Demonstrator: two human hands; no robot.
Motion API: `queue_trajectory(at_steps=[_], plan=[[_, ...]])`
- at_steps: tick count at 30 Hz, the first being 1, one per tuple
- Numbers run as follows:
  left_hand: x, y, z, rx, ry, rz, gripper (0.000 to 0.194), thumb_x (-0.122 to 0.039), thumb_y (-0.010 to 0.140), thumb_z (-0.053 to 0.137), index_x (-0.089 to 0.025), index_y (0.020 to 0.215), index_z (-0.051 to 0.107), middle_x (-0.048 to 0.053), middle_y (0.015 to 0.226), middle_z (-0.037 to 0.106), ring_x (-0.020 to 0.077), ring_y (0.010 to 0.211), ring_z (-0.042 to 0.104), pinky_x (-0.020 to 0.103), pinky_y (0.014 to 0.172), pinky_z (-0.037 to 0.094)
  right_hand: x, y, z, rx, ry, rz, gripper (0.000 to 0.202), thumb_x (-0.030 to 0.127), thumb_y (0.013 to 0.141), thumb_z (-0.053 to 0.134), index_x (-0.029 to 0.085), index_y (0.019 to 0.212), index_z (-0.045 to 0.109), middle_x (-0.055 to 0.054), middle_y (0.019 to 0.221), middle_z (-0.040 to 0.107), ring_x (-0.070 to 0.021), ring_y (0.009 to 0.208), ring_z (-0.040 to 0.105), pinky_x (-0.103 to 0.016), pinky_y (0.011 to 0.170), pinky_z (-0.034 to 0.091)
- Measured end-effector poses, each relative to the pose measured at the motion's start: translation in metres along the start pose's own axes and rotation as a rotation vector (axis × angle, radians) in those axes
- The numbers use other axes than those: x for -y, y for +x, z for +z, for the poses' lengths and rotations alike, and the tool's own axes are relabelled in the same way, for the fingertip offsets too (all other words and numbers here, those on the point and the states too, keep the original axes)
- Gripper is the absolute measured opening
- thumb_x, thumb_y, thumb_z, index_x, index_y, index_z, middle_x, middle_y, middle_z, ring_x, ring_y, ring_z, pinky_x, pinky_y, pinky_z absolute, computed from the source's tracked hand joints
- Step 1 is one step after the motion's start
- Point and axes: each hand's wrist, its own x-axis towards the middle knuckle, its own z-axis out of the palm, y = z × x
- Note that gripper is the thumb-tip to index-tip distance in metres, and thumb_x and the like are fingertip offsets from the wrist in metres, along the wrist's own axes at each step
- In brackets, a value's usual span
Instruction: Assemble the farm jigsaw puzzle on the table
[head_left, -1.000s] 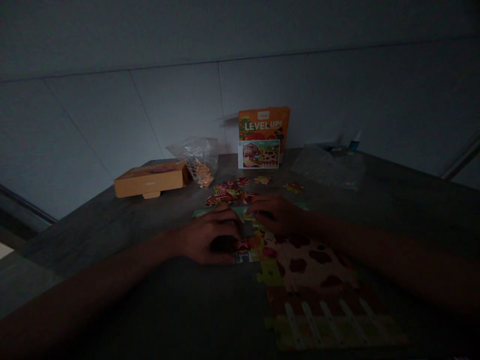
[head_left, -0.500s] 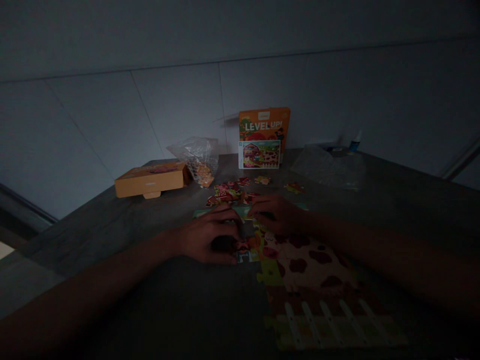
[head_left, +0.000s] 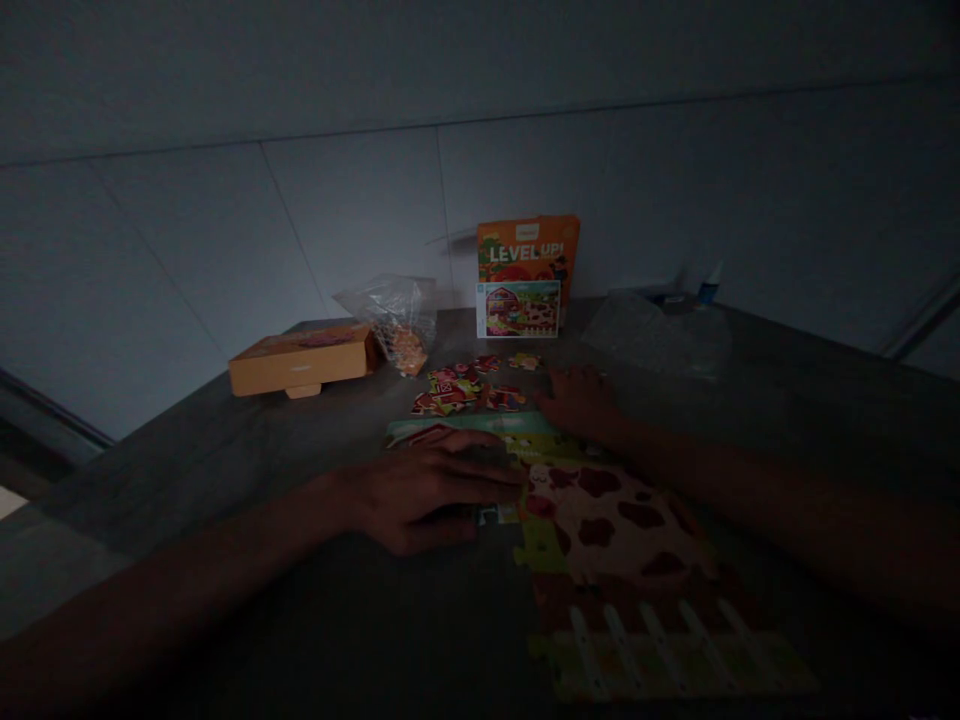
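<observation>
A partly joined jigsaw puzzle (head_left: 622,530) lies on the dark table, showing a spotted cow, a white fence and a strip of sky. My left hand (head_left: 427,490) rests over its left part, fingers stretched out flat, hiding some of the pieces there. Past the puzzle's far edge, my right hand (head_left: 581,403) reaches down to the table, thumb apart from the fingers, covering the spot of a loose piece. Left of it lie a loose puzzle piece (head_left: 505,398), another piece (head_left: 525,361) and a heap of pieces (head_left: 450,388).
An orange "LEVEL UP!" box (head_left: 529,240) stands at the wall with a picture card (head_left: 519,310) before it. To the left are an orange box (head_left: 300,365) and a plastic bag (head_left: 401,320) with pieces. Another clear bag (head_left: 660,335) and a small bottle (head_left: 709,287) sit right.
My right hand has moved away and to the right from the puzzle's top middle, over the loose piece. My left hand has flattened, its fingers now extended to the right across the pieces.
</observation>
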Motion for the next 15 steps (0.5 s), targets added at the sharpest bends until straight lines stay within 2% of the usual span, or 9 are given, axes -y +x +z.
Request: queue_trajectory(at_steps=[2,4,6,9,12,15], plan=[[0.0,0.0,-0.001,0.01,-0.016,-0.006,0.059,-0.037,0.094,0.05,-0.019,0.149,0.037,0.005,0.154,0.039,0.029,0.145,0.029,0.05,0.12,0.02,0.0,0.0,-0.002,0.029,0.0,-0.092,0.034,0.046,0.09,0.055,0.025,0.114,0.066,-0.016,0.113,0.068,-0.0362,0.114,0.059,-0.056,0.097,0.041],[0.001,0.0,0.0,0.011,-0.026,-0.013,0.062,-0.041,0.093,0.051,-0.019,0.149,0.036,0.005,0.155,0.038,0.029,0.145,0.029,0.049,0.12,0.018,0.001,0.001,-0.006,0.041,0.018,-0.117,0.032,0.04,0.09,0.055,0.026,0.116,0.065,-0.012,0.114,0.068,-0.0322,0.111,0.061,-0.051,0.099,0.042],[0.002,-0.001,0.0,0.009,-0.028,-0.027,0.062,-0.044,0.093,0.051,-0.021,0.149,0.037,0.005,0.155,0.038,0.0296,0.145,0.028,0.05,0.12,0.019,0.002,0.001,-0.01,0.024,0.027,-0.059,0.04,0.038,0.088,0.056,0.025,0.126,0.06,-0.012,0.121,0.065,-0.0329,0.116,0.058,-0.05,0.099,0.042],[0.005,-0.001,0.003,0.005,-0.028,-0.026,0.062,-0.045,0.094,0.051,-0.021,0.149,0.037,0.005,0.155,0.037,0.0289,0.144,0.03,0.05,0.121,0.019,-0.001,0.005,-0.009,0.002,0.008,0.086,0.051,0.041,0.085,0.059,0.022,0.133,0.055,-0.02,0.126,0.06,-0.0407,0.122,0.052,-0.056,0.092,0.044],[0.008,-0.002,0.005,-0.021,-0.029,-0.017,0.062,-0.043,0.094,0.052,-0.021,0.149,0.037,0.007,0.155,0.037,0.0268,0.143,0.033,0.049,0.121,0.019,-0.009,0.011,0.001,0.027,0.039,0.137,0.041,0.049,0.084,0.063,0.023,0.115,0.066,-0.023,0.111,0.065,-0.0417,0.112,0.058,-0.058,0.084,0.046],[0.01,-0.004,0.007,-0.044,-0.025,-0.022,0.06,-0.043,0.093,0.054,-0.021,0.148,0.039,0.007,0.154,0.039,0.0271,0.143,0.034,0.049,0.121,0.021,-0.015,0.015,0.013,-0.012,0.104,0.041,0.034,0.05,0.084,0.063,0.023,0.104,0.07,-0.02,0.106,0.067,-0.0387,0.108,0.061,-0.058,0.085,0.046]])
